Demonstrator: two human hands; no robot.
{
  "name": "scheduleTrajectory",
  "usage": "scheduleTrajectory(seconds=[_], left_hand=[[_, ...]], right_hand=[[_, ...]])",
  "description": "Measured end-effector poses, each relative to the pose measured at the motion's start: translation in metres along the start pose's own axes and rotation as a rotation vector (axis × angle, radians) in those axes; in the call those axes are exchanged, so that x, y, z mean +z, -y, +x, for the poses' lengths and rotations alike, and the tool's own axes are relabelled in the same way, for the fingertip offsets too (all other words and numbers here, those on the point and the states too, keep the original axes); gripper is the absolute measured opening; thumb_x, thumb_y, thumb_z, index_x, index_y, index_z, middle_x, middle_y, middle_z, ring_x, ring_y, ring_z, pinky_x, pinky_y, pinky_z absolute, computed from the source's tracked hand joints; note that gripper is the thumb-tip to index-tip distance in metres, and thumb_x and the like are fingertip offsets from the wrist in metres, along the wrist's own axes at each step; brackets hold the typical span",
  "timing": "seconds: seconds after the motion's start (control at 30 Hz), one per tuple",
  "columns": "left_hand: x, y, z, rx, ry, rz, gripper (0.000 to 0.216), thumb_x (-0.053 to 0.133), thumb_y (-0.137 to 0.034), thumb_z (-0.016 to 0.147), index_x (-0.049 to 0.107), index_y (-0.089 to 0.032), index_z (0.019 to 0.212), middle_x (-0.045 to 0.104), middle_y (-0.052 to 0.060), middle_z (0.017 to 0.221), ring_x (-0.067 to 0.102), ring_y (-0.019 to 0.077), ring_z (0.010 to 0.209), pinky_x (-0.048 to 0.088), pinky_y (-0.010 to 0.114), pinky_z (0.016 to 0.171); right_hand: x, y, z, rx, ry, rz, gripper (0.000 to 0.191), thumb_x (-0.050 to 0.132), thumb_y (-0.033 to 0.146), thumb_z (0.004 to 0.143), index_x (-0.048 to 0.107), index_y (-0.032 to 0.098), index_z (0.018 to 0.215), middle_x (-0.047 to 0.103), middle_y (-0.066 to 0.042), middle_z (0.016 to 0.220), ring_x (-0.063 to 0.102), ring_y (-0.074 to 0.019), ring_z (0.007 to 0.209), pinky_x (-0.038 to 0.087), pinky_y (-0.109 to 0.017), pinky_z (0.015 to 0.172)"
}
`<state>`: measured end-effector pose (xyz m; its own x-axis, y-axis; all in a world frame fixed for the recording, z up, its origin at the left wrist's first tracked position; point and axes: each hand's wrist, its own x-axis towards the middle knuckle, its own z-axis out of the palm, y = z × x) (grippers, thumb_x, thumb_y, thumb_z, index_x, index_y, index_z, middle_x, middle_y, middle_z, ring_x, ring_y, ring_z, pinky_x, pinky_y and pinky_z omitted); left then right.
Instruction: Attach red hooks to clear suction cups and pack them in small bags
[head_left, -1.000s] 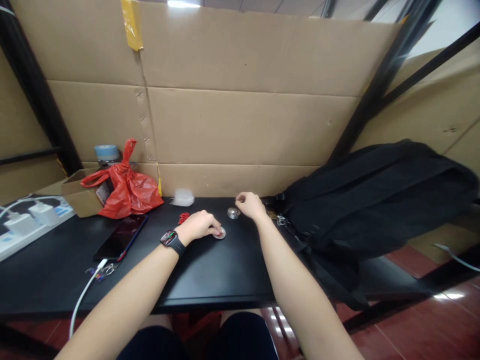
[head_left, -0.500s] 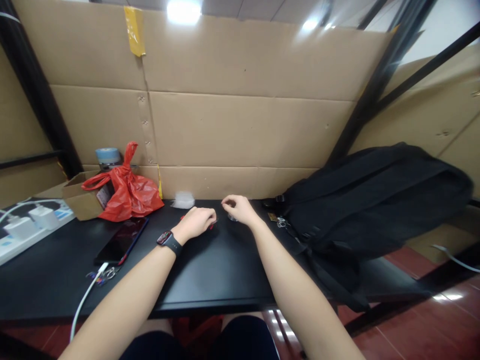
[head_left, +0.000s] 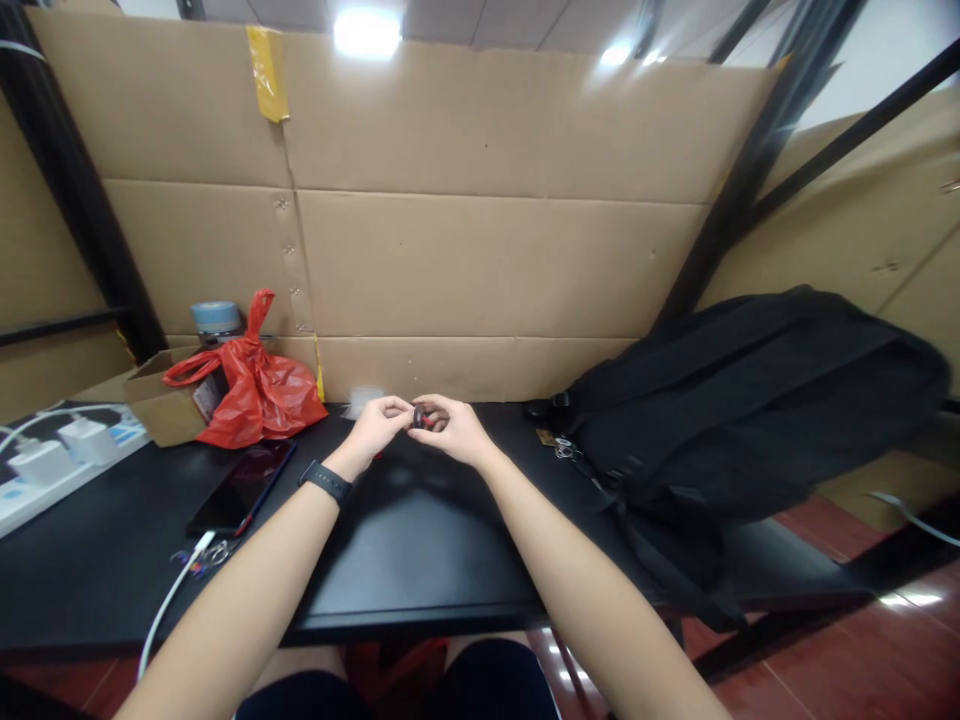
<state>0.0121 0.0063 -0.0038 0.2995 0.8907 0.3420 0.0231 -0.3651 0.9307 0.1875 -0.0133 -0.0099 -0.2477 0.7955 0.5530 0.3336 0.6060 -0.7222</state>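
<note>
Above the far middle of the black table (head_left: 420, 560), both hands meet around a small dark round object with a red part (head_left: 420, 418). Its kind is too small and blurred to make out. My right hand (head_left: 461, 432) curls its thumb and fingers about the object from the right. From the left, my left hand (head_left: 373, 428) is closed in a pinch at its edge. A bit of red shows just under the left hand. Behind that hand lies a small clear plastic piece (head_left: 361, 397), partly hidden.
To the left stand a red plastic bag (head_left: 262, 390), a cardboard box (head_left: 161, 405), a charging phone (head_left: 244, 487) and a white power strip (head_left: 75, 465). A black backpack (head_left: 750, 400) fills the right side, with keys (head_left: 566, 449) beside it. Cardboard panels (head_left: 480, 260) rise behind.
My hands have come together from apart. My right hand has moved left and now grips the dark round object; my left hand has turned and risen slightly to meet it.
</note>
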Motion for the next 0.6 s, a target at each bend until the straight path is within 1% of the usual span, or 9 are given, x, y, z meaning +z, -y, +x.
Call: scheduleTrajectory(seconds=[0.07, 0.17, 0.27, 0.4, 0.47, 0.53, 0.6], left_hand=[[-0.002, -0.004, -0.002, -0.027, 0.013, -0.010, 0.024, 0.072, -0.031, 0.066, 0.069, -0.013, 0.082, 0.072, 0.006, 0.084, 0.063, 0.0150, 0.072, 0.045, 0.025, 0.067], [-0.006, -0.005, -0.003, -0.076, 0.074, 0.016, 0.031, 0.074, -0.031, 0.066, 0.074, -0.012, 0.091, 0.074, 0.008, 0.089, 0.062, 0.0148, 0.071, 0.042, 0.023, 0.062], [-0.011, 0.000, -0.003, -0.082, 0.121, 0.030, 0.036, 0.076, -0.039, 0.068, 0.075, -0.011, 0.091, 0.074, 0.010, 0.089, 0.062, 0.0162, 0.072, 0.043, 0.024, 0.064], [-0.018, 0.007, 0.002, -0.055, 0.165, 0.090, 0.046, 0.078, -0.052, 0.066, 0.075, -0.011, 0.085, 0.074, 0.010, 0.082, 0.064, 0.0207, 0.076, 0.047, 0.029, 0.072], [-0.024, 0.007, 0.005, -0.010, 0.221, 0.182, 0.047, 0.075, -0.056, 0.069, 0.075, -0.011, 0.085, 0.074, 0.008, 0.081, 0.065, 0.0214, 0.078, 0.048, 0.030, 0.074], [-0.031, 0.003, 0.005, 0.067, 0.261, 0.352, 0.045, 0.069, -0.055, 0.075, 0.074, -0.012, 0.086, 0.073, 0.007, 0.080, 0.064, 0.0206, 0.076, 0.048, 0.029, 0.073], [-0.042, -0.003, 0.005, 0.141, 0.250, 0.563, 0.038, 0.064, -0.051, 0.080, 0.073, -0.014, 0.085, 0.073, 0.006, 0.081, 0.064, 0.0196, 0.075, 0.047, 0.027, 0.071]], right_hand=[[-0.001, 0.003, 0.000, -0.016, -0.004, 0.013, 0.050, 0.080, 0.035, 0.068, 0.066, 0.018, 0.113, 0.071, -0.007, 0.101, 0.066, -0.0147, 0.074, 0.055, -0.026, 0.066], [-0.004, 0.005, 0.001, -0.055, 0.001, 0.056, 0.051, 0.080, 0.036, 0.068, 0.068, 0.019, 0.115, 0.066, -0.009, 0.111, 0.068, -0.0156, 0.080, 0.057, -0.026, 0.069], [-0.004, 0.004, 0.002, -0.074, 0.017, 0.079, 0.054, 0.083, 0.036, 0.067, 0.069, 0.020, 0.116, 0.064, -0.008, 0.111, 0.068, -0.0164, 0.083, 0.057, -0.028, 0.072], [0.002, 0.002, 0.002, -0.091, 0.040, 0.076, 0.057, 0.084, 0.036, 0.065, 0.068, 0.021, 0.117, 0.066, -0.007, 0.110, 0.068, -0.0165, 0.083, 0.057, -0.028, 0.072], [0.005, 0.000, 0.002, -0.075, 0.041, 0.089, 0.057, 0.084, 0.035, 0.065, 0.067, 0.021, 0.118, 0.066, -0.007, 0.111, 0.068, -0.0161, 0.083, 0.057, -0.027, 0.072], [0.008, -0.003, 0.002, -0.038, 0.032, 0.114, 0.057, 0.083, 0.034, 0.065, 0.065, 0.021, 0.117, 0.067, -0.007, 0.111, 0.067, -0.0149, 0.080, 0.057, -0.027, 0.070], [0.007, -0.007, 0.003, 0.004, 0.014, 0.125, 0.055, 0.083, 0.033, 0.065, 0.065, 0.020, 0.116, 0.069, -0.007, 0.108, 0.067, -0.0141, 0.076, 0.057, -0.027, 0.070]])
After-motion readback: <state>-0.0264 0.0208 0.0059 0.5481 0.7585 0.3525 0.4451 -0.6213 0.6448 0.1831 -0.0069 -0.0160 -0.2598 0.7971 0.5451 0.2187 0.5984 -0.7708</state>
